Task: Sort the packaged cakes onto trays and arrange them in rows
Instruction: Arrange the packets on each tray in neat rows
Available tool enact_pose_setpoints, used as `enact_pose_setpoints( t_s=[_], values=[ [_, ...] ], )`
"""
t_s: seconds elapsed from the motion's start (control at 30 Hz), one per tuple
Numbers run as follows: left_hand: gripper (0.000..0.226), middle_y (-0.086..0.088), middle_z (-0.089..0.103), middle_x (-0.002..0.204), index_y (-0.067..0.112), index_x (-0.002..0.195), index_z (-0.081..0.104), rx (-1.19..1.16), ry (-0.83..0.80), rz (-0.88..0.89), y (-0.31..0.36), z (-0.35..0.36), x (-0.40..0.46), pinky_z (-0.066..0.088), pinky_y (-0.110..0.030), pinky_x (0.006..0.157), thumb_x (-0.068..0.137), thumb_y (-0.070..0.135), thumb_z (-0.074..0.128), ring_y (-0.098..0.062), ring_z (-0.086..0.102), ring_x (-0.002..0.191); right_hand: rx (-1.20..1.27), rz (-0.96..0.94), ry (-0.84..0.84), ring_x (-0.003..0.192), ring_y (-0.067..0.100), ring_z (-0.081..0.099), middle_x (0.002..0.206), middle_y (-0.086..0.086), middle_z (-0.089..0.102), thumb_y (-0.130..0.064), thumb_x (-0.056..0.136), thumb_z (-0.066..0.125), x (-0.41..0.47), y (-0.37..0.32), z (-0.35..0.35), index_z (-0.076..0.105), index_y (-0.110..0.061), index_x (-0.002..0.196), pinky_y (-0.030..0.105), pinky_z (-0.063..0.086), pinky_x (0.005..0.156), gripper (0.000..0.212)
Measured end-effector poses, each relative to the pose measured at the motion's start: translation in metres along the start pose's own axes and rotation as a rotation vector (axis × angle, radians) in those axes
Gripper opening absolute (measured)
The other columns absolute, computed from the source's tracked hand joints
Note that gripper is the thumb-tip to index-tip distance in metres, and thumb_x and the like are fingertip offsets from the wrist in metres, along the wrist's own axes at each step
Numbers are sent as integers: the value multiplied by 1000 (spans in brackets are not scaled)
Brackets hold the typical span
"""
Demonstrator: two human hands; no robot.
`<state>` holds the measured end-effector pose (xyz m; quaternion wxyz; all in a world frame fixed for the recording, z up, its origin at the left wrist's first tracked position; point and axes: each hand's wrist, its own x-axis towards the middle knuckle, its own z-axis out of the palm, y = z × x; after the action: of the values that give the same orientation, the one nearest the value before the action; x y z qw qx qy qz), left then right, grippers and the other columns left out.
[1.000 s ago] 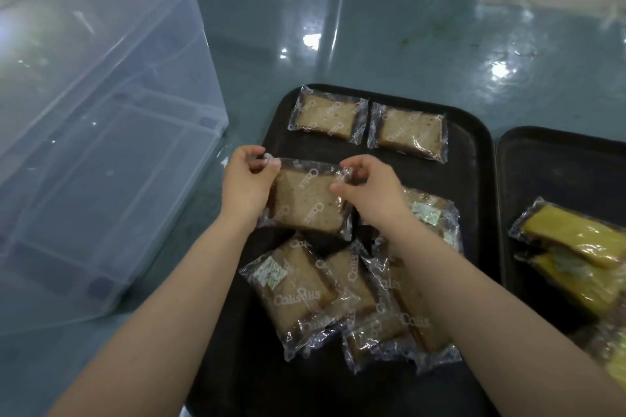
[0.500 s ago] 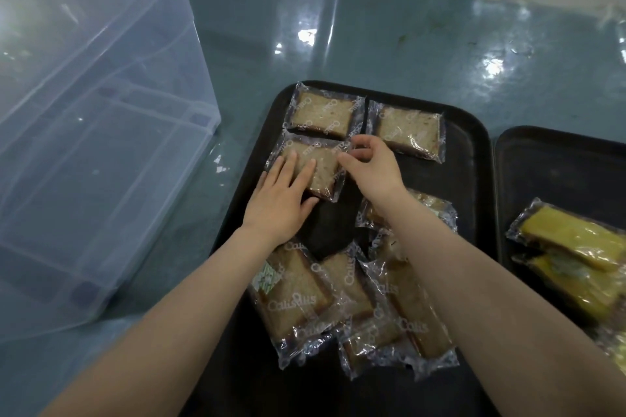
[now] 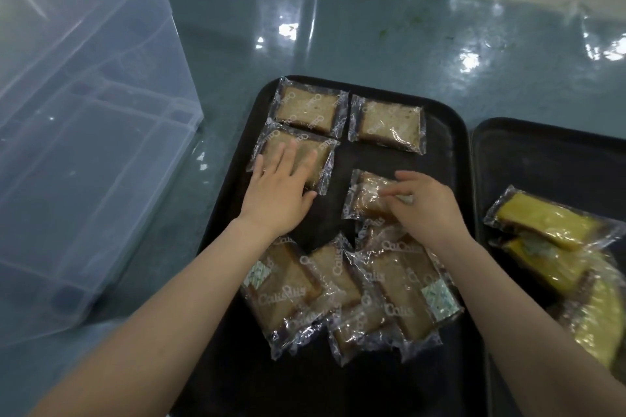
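A black tray [image 3: 443,159] holds brown packaged cakes. Two of them lie side by side at its far edge, one on the left [image 3: 310,108] and one on the right [image 3: 389,123]. Just below the left one lies a third cake [image 3: 316,154], and my left hand [image 3: 279,186] presses flat on it with straight fingers. My right hand [image 3: 425,205] curls its fingers over another wrapped cake [image 3: 367,198] in the tray's middle. Several more brown cakes [image 3: 338,291] lie in a loose pile near me. Yellow packaged cakes [image 3: 548,225] sit on a second black tray [image 3: 542,152] at the right.
A large clear plastic storage bin [image 3: 84,132] stands on the left of the glossy teal table [image 3: 372,37]. The two trays lie side by side with a narrow gap between them.
My left hand stays flat on the newly placed cake in the second row. My right hand has drawn back from that cake and taken hold of another cake lower on the tray.
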<state>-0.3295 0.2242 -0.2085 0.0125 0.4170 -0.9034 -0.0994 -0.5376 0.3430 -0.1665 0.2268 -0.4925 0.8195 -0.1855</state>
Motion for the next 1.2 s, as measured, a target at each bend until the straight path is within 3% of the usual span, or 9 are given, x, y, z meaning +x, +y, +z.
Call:
enact_pose_setpoints(
  t_s=[0.13, 0.33, 0.47, 0.6, 0.73, 0.9, 1.0, 1.07, 1.2],
  values=[
    [58, -3, 8, 159, 31, 150, 13, -124, -89, 159, 23, -5, -7, -1, -35, 114, 98, 38, 38, -18, 1, 146, 3, 68, -58, 111, 19, 59, 140, -5, 52, -29, 87, 67, -16, 15, -6, 70, -36, 111, 29, 44, 96, 25],
    [62, -2, 18, 157, 29, 148, 24, -158, -163, 258, 48, 2, -5, 6, -34, 116, 93, 9, 46, -18, 12, 145, 40, 82, -105, 133, 18, 42, 148, -2, 43, -22, 81, 73, -6, 17, -7, 50, -31, 137, 23, 31, 100, 61],
    [58, -3, 23, 156, 30, 147, 28, -155, -168, 211, 59, 6, 4, 28, -36, 109, 95, 20, 52, -24, 28, 138, 71, 57, -67, 139, 17, 32, 152, 0, 35, -22, 84, 71, -5, 20, 0, 52, -28, 136, 27, 25, 108, 55],
    [40, -2, 41, 146, 26, 136, 47, -308, -15, 157, 62, 1, 11, 38, -36, 100, 97, 21, 47, -25, 45, 127, 369, 96, 0, 125, 10, 48, 144, -8, 46, -3, 83, 59, -5, 35, -7, 65, -34, 114, 20, 36, 97, 45],
    [24, 6, 64, 103, 24, 119, 55, -585, 161, -46, 66, -8, 22, 42, -25, 69, 95, 27, 51, -10, 59, 89, 742, 120, 53, 115, 10, 58, 120, -3, 65, 16, 83, 44, -6, 42, -18, 68, -26, 104, 42, 44, 104, 52],
    [17, 10, 61, 84, 26, 94, 54, -719, 151, -153, 69, -17, 47, 43, -21, 62, 90, 43, 55, -6, 58, 77, 746, 83, 117, 93, 12, 69, 96, -3, 74, -8, 92, 58, -4, 43, -21, 71, -21, 102, 40, 55, 88, 20],
    [30, 12, 62, 95, 25, 111, 52, -752, 91, -171, 71, -15, 54, 49, -23, 68, 86, 40, 63, -4, 59, 83, 682, 206, 228, 86, 11, 68, 89, -4, 73, -20, 92, 61, 10, 42, -13, 72, -21, 99, 43, 55, 86, 13],
    [53, 7, 59, 117, 26, 132, 42, -714, 54, -157, 74, -10, 52, 53, -31, 80, 85, 29, 67, -7, 59, 95, 623, 237, 235, 85, 9, 67, 92, -5, 72, -24, 91, 63, 21, 42, -8, 69, -19, 105, 43, 56, 85, 16],
    [73, 1, 11, 156, 30, 145, 27, -461, 59, -55, 81, 9, 38, 31, -37, 110, 85, 10, 64, -22, 30, 137, 522, 281, 233, 105, 9, 58, 126, -5, 58, -31, 85, 71, 33, 47, 2, 40, -26, 141, 34, 50, 92, 64]
  ],
)
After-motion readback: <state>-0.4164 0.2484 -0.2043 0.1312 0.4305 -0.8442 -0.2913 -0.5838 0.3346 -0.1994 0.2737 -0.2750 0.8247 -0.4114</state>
